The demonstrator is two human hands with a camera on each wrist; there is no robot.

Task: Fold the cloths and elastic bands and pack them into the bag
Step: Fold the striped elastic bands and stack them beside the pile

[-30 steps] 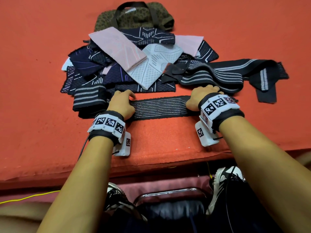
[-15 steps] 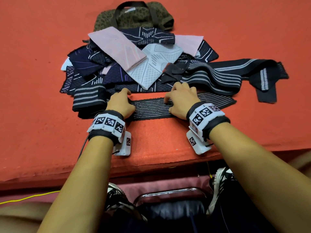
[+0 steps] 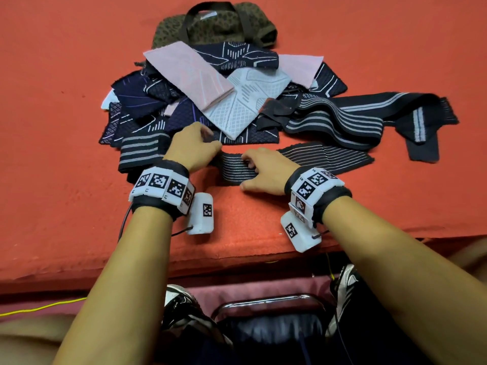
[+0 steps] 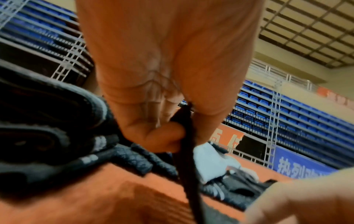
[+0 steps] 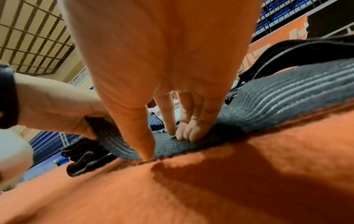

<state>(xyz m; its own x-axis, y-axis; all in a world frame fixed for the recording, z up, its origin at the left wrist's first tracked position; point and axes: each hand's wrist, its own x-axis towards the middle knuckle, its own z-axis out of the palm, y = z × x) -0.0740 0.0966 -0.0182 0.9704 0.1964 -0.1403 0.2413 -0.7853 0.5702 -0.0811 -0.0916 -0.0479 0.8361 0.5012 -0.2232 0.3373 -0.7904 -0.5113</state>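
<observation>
Left hand (image 3: 193,147): pinched the left end of the striped elastic band (image 3: 303,160) between thumb and curled fingers, that end lifted off the orange table cover (image 3: 66,127).
Right hand (image 3: 266,171): fingers straight, tips pressed down on the band's middle, thumb tip at its near edge.
Band: lay flat along the near side of the cover, right end stretched out past the right hand.
Folded band (image 3: 138,154): sat just left of the left hand.
Cloth pile (image 3: 210,96): heaped beyond the hands, pink, white and navy pieces overlapping.
Long striped bands (image 3: 369,114): sprawled right of the pile.
Bag (image 3: 216,25): leopard-patterned, at the far edge behind the pile, handles up.
</observation>
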